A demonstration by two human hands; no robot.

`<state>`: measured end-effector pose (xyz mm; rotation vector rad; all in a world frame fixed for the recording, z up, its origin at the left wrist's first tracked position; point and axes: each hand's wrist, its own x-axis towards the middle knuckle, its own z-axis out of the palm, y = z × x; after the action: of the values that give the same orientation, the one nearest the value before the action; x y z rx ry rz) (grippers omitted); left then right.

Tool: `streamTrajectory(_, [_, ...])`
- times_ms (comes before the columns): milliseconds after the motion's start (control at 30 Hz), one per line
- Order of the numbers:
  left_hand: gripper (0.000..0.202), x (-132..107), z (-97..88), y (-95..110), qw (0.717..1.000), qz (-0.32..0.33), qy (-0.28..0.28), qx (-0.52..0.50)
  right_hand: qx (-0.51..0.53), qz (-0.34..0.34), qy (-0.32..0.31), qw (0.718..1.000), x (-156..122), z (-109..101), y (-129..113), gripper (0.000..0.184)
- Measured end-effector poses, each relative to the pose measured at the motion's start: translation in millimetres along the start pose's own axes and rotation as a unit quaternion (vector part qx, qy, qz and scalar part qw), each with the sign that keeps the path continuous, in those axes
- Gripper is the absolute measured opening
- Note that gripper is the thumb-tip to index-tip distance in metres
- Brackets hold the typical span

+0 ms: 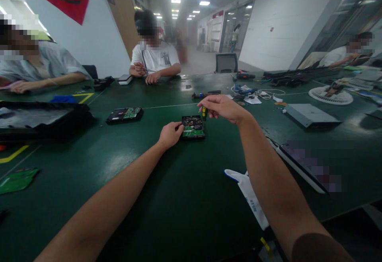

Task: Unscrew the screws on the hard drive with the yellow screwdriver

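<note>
A hard drive lies on the dark green table in front of me, its green circuit board facing up. My left hand is closed on the drive's left edge, thumb on top. Above the drive's right side, my right hand grips a small yellow and black screwdriver by its handle, held upright. The screwdriver's tip is too small to make out against the drive's right edge. Off to the left sits a second hard drive, also board side up.
A black tray-like casing stands at the left. Beyond the drive lies a dark tool. To the right are cables, a grey metal box and a white glove. A person sits across the table.
</note>
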<state>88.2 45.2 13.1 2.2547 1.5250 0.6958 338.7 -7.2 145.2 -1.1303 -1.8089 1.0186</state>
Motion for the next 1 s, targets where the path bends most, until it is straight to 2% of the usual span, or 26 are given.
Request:
streamTrajectory(133, [0.043,0.0,0.8,-1.0,1.0,0.0,0.002,-0.004,-0.024,0.01,0.035,0.999,2.5,-0.8,2.8,0.026])
streamTrajectory(367, [0.041,0.8,1.9,-1.4,1.0,0.007,0.005,0.007,0.01,0.009,0.0,1.0,2.1,1.7,2.5,0.026])
streamTrajectory(500, [0.041,0.6,1.3,-0.5,1.0,0.011,0.005,0.015,0.048,0.03,-0.015,0.998,0.7,2.3,-0.4,0.022])
streamTrajectory(800, [0.044,0.1,1.5,-1.9,1.0,0.012,0.008,0.004,0.008,0.027,0.026,0.999,2.3,-0.5,0.6,0.015])
streamTrajectory(1000, [0.045,-1.6,-0.9,0.5,1.0,0.006,0.0,-0.001,0.017,0.036,0.019,0.999,2.2,2.7,1.0,0.019])
